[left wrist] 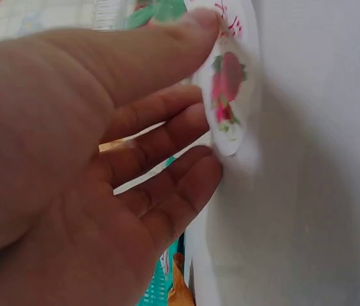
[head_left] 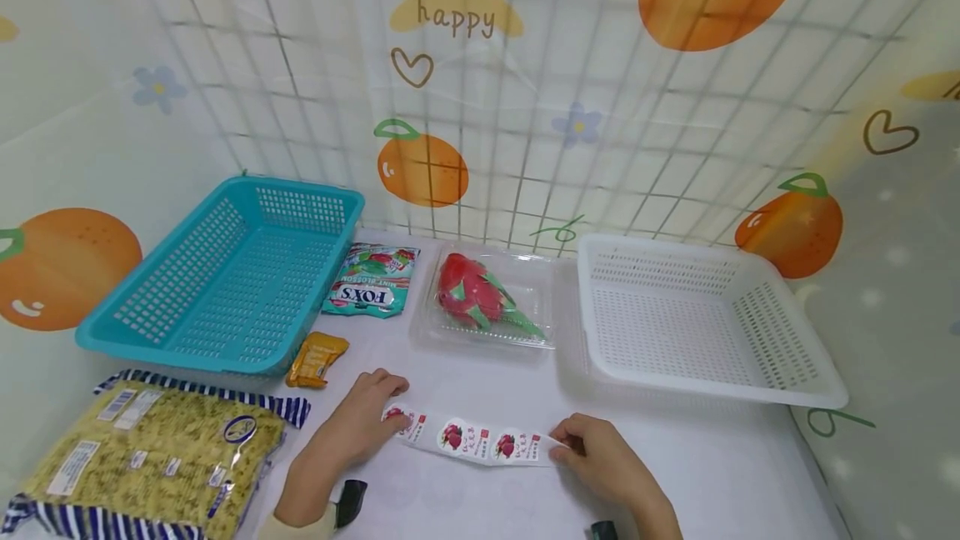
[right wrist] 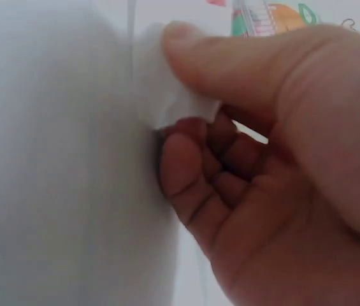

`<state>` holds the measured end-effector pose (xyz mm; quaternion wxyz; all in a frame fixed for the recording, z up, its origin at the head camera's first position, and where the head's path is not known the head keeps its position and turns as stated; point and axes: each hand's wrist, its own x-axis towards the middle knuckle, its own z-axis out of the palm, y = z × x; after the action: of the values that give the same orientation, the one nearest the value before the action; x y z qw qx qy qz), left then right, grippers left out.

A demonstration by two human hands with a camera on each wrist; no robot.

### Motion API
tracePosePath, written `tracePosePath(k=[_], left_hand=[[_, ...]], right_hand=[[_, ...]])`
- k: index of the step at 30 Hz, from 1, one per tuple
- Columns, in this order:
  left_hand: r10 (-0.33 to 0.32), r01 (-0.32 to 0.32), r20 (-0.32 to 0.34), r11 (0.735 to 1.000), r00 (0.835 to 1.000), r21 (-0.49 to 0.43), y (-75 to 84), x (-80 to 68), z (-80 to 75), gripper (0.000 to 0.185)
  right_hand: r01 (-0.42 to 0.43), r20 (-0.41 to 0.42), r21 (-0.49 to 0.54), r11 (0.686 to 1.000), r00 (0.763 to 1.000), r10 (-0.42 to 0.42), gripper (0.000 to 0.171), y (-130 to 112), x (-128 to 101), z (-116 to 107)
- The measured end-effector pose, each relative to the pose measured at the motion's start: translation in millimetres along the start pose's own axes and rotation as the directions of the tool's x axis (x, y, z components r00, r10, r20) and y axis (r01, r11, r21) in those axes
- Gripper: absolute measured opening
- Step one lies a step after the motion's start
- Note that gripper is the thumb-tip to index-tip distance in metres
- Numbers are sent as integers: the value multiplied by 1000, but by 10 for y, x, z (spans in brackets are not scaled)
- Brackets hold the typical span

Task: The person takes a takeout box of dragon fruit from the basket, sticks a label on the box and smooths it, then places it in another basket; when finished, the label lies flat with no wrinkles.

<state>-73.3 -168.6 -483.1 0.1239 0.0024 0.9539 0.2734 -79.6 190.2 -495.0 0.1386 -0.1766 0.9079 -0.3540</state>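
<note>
On the white tabletop (head_left: 735, 473) the sticker strip (head_left: 468, 438) runs left to right, left hand (head_left: 358, 422) pinching its left end, right hand (head_left: 600, 458) pinching its right.

Between my fingers (head_left: 390, 394) is a white sticker strip (head_left: 468, 438) with little red fruit pictures on it. Just past my left fingertips sits a small orange packet (head_left: 317, 359). Beyond it is a green and red candy bag (head_left: 371, 280), and a teal basket (head_left: 225, 277). Far past my right fingers is a white basket (head_left: 701, 323). A pink and green dragon fruit (head_left: 480, 292) lies in a clear box.
</note>
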Motion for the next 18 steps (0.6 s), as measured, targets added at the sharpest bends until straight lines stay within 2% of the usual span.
tracePosePath(k=[5, 13, 18], left_hand=[[35, -34, 14, 997, 999, -71, 55, -40, 5, 41], [66, -69, -23, 979, 998, -189, 114, -41, 3, 37], [117, -113, 9, 972, 993, -206, 102, -33, 11, 53]], right_hand=[[-7, 44, 96, 995, 999, 3, 8, 24, 32, 26], [-48, 49, 167, 985, 998, 40, 12, 14, 69, 35], [-71, 68, 241, 968, 996, 56, 14, -2, 81, 36]])
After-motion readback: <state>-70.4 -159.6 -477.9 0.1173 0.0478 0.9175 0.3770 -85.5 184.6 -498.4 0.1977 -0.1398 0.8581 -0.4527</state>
